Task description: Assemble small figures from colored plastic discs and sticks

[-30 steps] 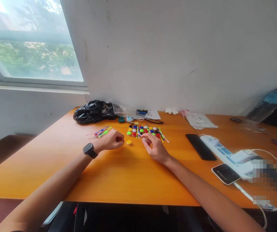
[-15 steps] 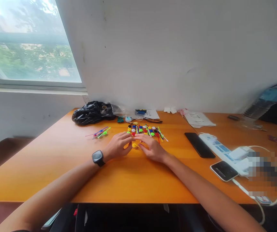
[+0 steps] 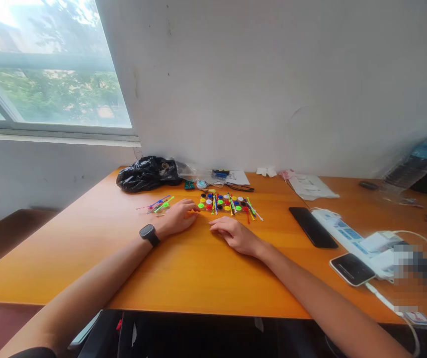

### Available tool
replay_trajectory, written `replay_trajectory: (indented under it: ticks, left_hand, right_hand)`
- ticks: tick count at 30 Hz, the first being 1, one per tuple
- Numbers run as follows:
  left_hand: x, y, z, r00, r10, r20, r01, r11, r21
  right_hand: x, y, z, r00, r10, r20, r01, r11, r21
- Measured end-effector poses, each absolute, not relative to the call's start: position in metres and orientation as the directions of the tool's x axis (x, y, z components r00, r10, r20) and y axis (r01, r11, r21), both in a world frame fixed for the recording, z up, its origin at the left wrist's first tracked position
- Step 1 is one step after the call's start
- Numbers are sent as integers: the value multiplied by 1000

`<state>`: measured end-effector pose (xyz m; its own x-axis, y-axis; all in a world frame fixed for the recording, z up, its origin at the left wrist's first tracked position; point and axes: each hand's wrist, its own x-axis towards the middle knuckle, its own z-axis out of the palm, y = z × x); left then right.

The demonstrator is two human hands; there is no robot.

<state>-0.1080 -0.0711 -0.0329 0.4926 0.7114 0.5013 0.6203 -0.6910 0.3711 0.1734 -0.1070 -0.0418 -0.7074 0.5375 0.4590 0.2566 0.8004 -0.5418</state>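
Note:
My left hand (image 3: 179, 217), with a watch (image 3: 148, 233) on its wrist, is low over the table (image 3: 198, 278). Its fingers reach forward, loosely bent, beside the left end of a group of small pots with coloured round lids (image 3: 218, 205); no held thing shows, though its underside is hidden. My right hand (image 3: 237, 236) rests nearer me, its fingers loosely bent and nothing visible in them. Thin coloured plastic sticks (image 3: 231, 204) lie across the pots. More sticks and small pieces (image 3: 159, 204) lie left of my left hand; a small yellowish piece (image 3: 160, 215) shows by its edge.
Behind the pots are a black plastic bag (image 3: 148, 174), a small green item (image 3: 189, 184) and papers (image 3: 239, 177). To the right are a black phone (image 3: 312, 227), a power strip (image 3: 338, 223), a white-edged device (image 3: 352, 269) with a cable, and a water bottle (image 3: 407, 166).
My hands have come apart, the left moving left and the right slightly nearer me. The yellow piece that was between them is gone from there. The view has shifted slightly.

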Motion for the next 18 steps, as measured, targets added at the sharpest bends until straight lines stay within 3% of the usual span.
replay_trajectory:
  ticks: [6, 11, 18]
  left_hand:
    - [-84, -90, -31, 566, 672, 478, 490, -740, 460]
    - [-72, -96, -34, 653, 608, 452, 437, -790, 430]
    - [-70, -102, -31, 638, 634, 437, 452, -768, 453]
  right_hand:
    - [174, -105, -43, -609, 641, 467, 256, 717, -649]
    - [175, -106, -34, -558, 674, 483, 288, 704, -649]
    - [175, -107, -29, -367, 795, 484, 532, 606, -591]
